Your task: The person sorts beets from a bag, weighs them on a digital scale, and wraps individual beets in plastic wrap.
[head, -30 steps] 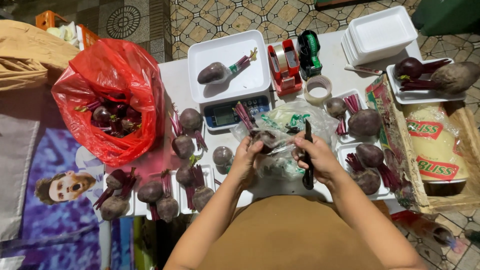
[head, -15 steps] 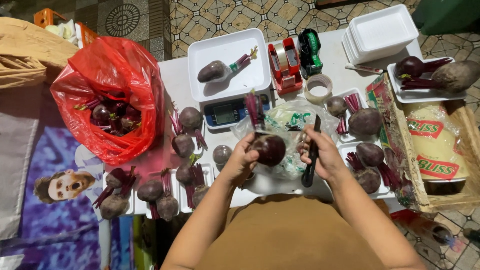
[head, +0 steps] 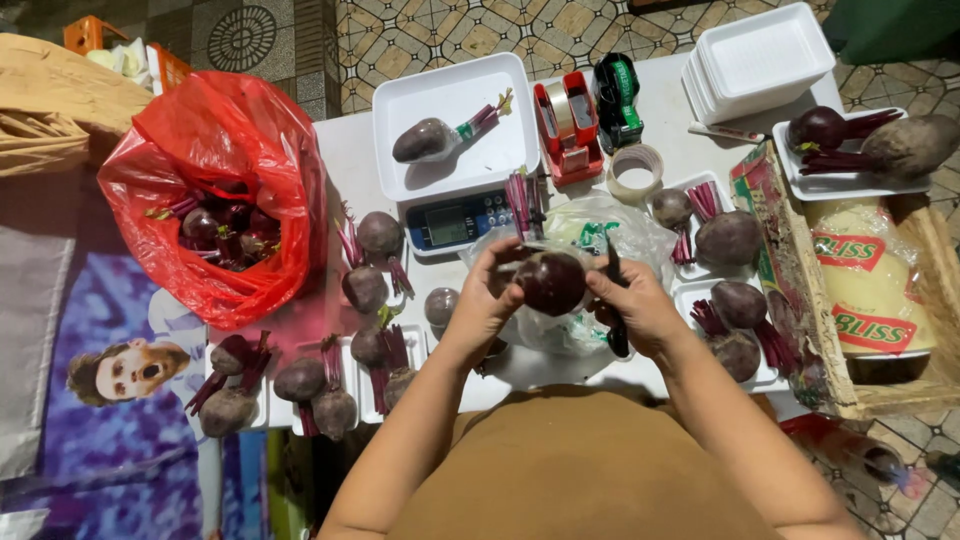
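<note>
At frame centre, left hand (head: 492, 290) fingers are curling around a dark beetroot (head: 550, 282), while the right hand (head: 635, 305) is gripping a black knife (head: 615, 310) and touching the beetroot's side.

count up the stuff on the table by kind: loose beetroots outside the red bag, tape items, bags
Beetroots outside the red bag: 15, counting the one held in the left hand and right hand, and the one on the scale tray
Tape items: 3 (red dispenser, green dispenser, loose roll)
Bags: 2 (red, clear)
Total: 20
</note>
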